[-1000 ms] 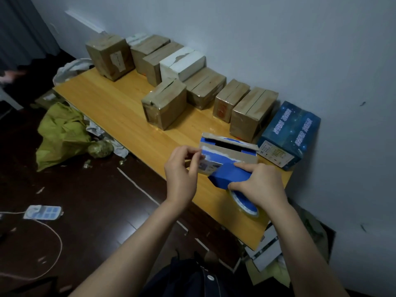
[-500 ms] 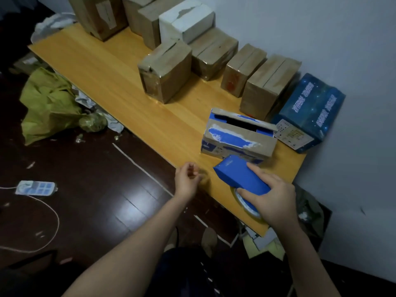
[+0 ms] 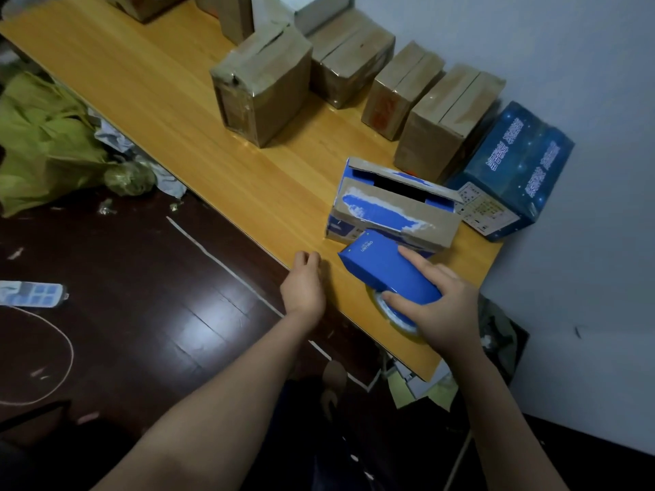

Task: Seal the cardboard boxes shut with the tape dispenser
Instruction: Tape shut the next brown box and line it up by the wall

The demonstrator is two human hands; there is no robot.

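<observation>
My right hand point(image 3: 443, 310) grips the blue tape dispenser point(image 3: 386, 267) near the wooden table's front edge, forefinger laid along its top. The dispenser's nose touches the near side of a small blue and brown cardboard box point(image 3: 393, 210) whose top flaps stand apart, leaving a dark gap. My left hand point(image 3: 303, 281) hovers at the table edge left of the dispenser, fingers curled; whether it pinches a tape end I cannot tell. Several taped brown boxes, such as one point(image 3: 262, 86), stand behind.
A dark blue printed box point(image 3: 514, 171) lies against the grey wall at the right. The wooden table point(image 3: 159, 83) runs diagonally. On the dark floor lie a green bag point(image 3: 46, 143), crumpled paper and a power strip point(image 3: 32, 294) with its cord.
My left hand has drawn back from the small box to the table edge. The dispenser has come down off the box's front towards the table, and my view has tilted lower and closer.
</observation>
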